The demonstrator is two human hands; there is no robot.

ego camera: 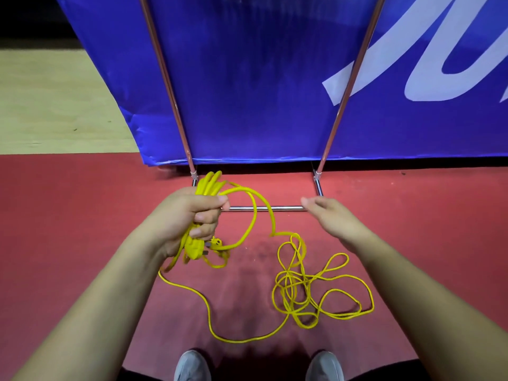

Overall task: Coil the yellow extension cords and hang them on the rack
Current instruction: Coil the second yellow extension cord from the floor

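Observation:
My left hand [189,215] grips a bundle of loops of the yellow extension cord [211,182], with the plug [196,250] hanging below the fist. From the bundle a loose length arcs to the right and runs down into a tangled heap of cord [308,292] on the red floor. My right hand [332,215] hovers to the right of the bundle with relaxed, straight fingers, holding nothing. The metal rack [264,208] stands just beyond both hands; its low crossbar and two slanted uprights [346,94] show.
A large blue banner [247,78] with white lettering hangs right behind the rack. The red floor [82,215] stretches left and right, with pale wooden floor [55,105] at the far left. My two grey shoes [192,365] are at the bottom edge.

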